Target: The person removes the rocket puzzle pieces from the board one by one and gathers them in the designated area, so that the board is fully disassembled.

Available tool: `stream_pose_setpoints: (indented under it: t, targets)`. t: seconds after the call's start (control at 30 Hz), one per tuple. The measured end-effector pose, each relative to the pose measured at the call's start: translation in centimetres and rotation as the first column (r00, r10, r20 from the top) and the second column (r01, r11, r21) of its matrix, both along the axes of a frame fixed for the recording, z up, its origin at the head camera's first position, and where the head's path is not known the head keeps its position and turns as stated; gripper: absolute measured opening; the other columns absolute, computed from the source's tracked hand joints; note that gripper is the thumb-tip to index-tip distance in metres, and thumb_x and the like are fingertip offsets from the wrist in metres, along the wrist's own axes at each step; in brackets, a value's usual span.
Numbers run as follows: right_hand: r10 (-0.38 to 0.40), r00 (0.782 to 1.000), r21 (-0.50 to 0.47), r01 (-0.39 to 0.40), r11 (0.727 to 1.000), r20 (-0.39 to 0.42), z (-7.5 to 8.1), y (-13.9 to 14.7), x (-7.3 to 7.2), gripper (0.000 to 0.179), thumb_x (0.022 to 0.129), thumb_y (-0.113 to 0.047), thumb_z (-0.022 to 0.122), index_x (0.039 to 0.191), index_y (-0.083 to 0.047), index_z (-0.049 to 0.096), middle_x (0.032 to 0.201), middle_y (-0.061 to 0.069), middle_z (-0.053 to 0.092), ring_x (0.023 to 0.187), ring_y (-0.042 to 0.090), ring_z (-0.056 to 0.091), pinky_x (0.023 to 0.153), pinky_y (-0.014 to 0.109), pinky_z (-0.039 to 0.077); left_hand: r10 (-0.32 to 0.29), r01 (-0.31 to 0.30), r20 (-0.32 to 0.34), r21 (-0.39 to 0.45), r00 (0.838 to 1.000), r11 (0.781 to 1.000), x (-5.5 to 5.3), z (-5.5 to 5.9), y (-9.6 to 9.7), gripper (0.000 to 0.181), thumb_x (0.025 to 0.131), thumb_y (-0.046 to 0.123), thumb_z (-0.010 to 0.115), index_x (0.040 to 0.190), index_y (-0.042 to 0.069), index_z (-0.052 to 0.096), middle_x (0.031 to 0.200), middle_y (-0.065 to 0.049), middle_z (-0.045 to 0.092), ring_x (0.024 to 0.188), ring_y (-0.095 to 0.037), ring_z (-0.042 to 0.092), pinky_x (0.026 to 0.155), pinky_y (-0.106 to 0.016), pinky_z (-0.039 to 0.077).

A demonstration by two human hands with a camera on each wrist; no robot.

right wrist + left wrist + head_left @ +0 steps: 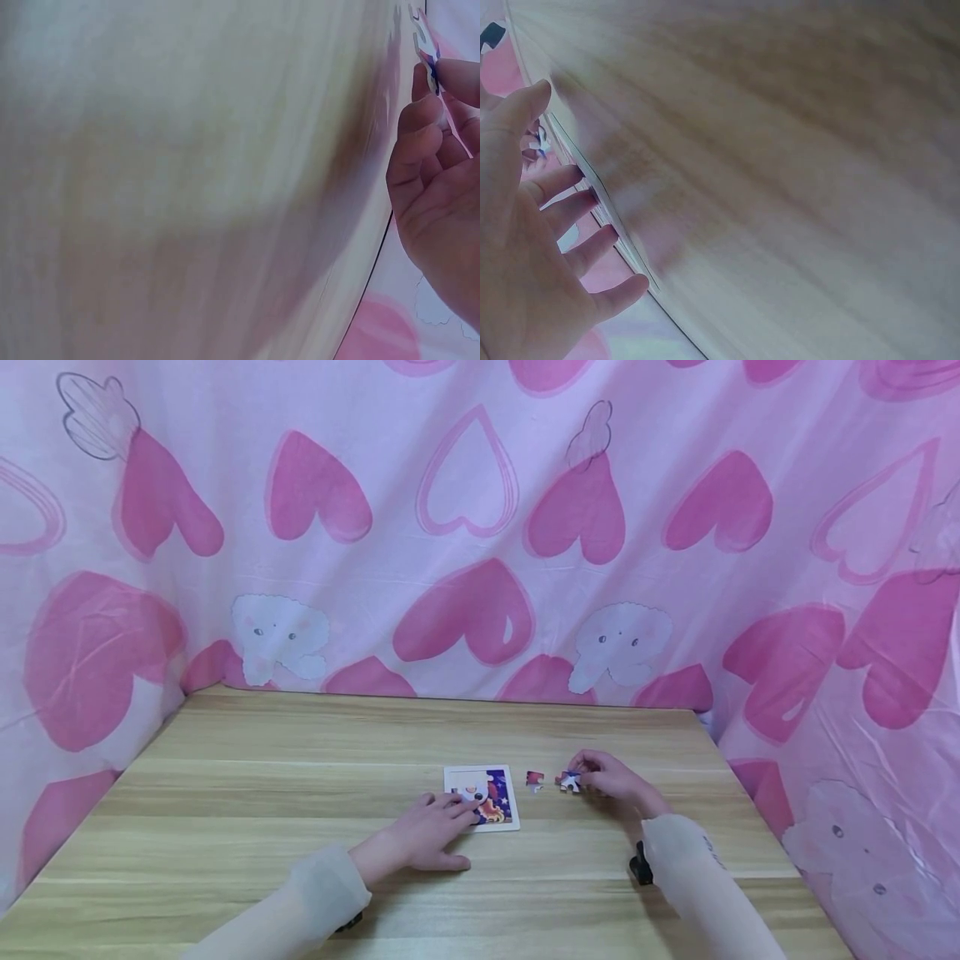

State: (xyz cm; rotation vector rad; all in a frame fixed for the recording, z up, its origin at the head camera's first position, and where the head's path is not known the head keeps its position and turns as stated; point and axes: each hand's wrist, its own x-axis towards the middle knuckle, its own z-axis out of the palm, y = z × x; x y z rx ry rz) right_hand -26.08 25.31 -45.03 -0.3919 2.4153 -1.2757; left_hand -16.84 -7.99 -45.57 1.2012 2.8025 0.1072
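A small jigsaw puzzle in a white tray [514,806] lies on the wooden table, with a purple, starry picture partly filled in at its right side. My left hand [435,831] rests on the tray's left part, fingers spread and fairly straight, covering some of the picture. In the left wrist view, its fingertips are at the thin edge of the tray [604,196]. To the right of the tray, my right hand [615,779] pinches a puzzle piece [568,782] between thumb and fingers. The right wrist view shows that piece [424,46] tilted up on edge.
A loose red and white puzzle piece [534,779] lies between the tray and my right hand. The wooden table [300,743] is bordered at the back and sides by a pink curtain [360,602] with hearts.
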Motion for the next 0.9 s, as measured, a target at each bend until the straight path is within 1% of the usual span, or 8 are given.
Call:
stream_pose_setpoints:
  t: [0.1,0.17,0.33,0.53,0.7,0.8,0.9]
  targets:
    - [-0.013,1.000,0.013,0.013,1.000,0.012,-0.2,-0.1,-0.2,0.014,0.086,0.000,0.046,0.098,-0.003,0.054,0.080,0.010,0.049,0.058,0.021,0.039,0.048,0.026,0.034,-0.005,0.005,-0.006,0.002,1.000,1.000,-0.1,-0.1,-0.1,0.068,0.079,0.059,0.049,0.131,0.017,0.042,0.139,-0.001,0.032,0.124,-0.028,0.029,0.093,-0.052,0.027]
    - [-0.005,1.000,0.020,0.005,1.000,0.017,-0.3,-0.1,-0.3,0.015,0.086,0.000,0.046,0.099,-0.002,0.054,0.079,0.011,0.050,0.055,0.020,0.038,0.046,0.026,0.033,-0.007,0.007,-0.007,0.006,1.000,1.000,-0.1,-0.2,-0.1,0.068,0.079,0.059,0.049,0.131,0.017,0.042,0.138,-0.001,0.032,0.124,-0.028,0.029,0.093,-0.052,0.027]
    - [0.003,1.000,0.054,-0.003,0.999,-0.004,-0.7,-0.2,-0.5,0.017,0.085,0.002,0.045,0.099,-0.002,0.054,0.080,0.010,0.051,0.053,0.019,0.038,0.045,0.026,0.033,-0.003,0.003,-0.002,0.010,1.000,1.000,-0.1,-0.2,-0.1,0.067,0.079,0.059,0.049,0.131,0.018,0.042,0.139,-0.001,0.032,0.124,-0.027,0.029,0.093,-0.053,0.027]
    - [-0.034,0.999,0.088,0.036,0.996,-0.025,-0.8,-0.3,-0.7,0.017,0.083,0.003,0.047,0.096,-0.003,0.056,0.079,0.009,0.049,0.053,0.017,0.038,0.045,0.025,0.033,0.000,0.000,-0.002,0.010,1.000,1.000,-0.1,-0.1,0.0,0.067,0.079,0.058,0.049,0.131,0.017,0.042,0.139,-0.001,0.032,0.124,-0.027,0.028,0.094,-0.052,0.027]
    - [-0.064,0.997,0.125,0.068,0.990,-0.039,-0.7,-0.4,-0.5,0.017,0.083,0.002,0.047,0.097,-0.004,0.056,0.081,0.009,0.048,0.057,0.019,0.041,0.047,0.026,0.035,0.002,-0.002,0.000,0.003,1.000,1.000,-0.1,-0.1,0.0,0.067,0.079,0.058,0.049,0.131,0.017,0.042,0.138,-0.001,0.032,0.124,-0.026,0.028,0.094,-0.052,0.027]
    - [-0.049,0.995,0.134,0.060,0.989,-0.089,-0.6,-0.7,-0.4,0.016,0.083,0.001,0.050,0.095,-0.004,0.056,0.082,0.008,0.049,0.063,0.020,0.043,0.051,0.028,0.038,0.002,-0.002,0.003,0.003,1.000,1.000,-0.1,-0.1,0.0,0.066,0.079,0.058,0.049,0.131,0.018,0.042,0.138,0.000,0.032,0.124,-0.026,0.028,0.094,-0.052,0.027]
    - [-0.012,0.989,0.126,0.031,0.992,-0.149,-0.4,-1.5,-0.3,0.013,0.083,0.000,0.053,0.094,-0.004,0.057,0.083,0.007,0.052,0.071,0.020,0.045,0.059,0.031,0.041,0.004,-0.004,0.006,0.003,1.000,1.000,-0.1,0.0,0.0,0.066,0.079,0.058,0.049,0.131,0.018,0.042,0.138,0.000,0.032,0.124,-0.026,0.029,0.094,-0.052,0.027]
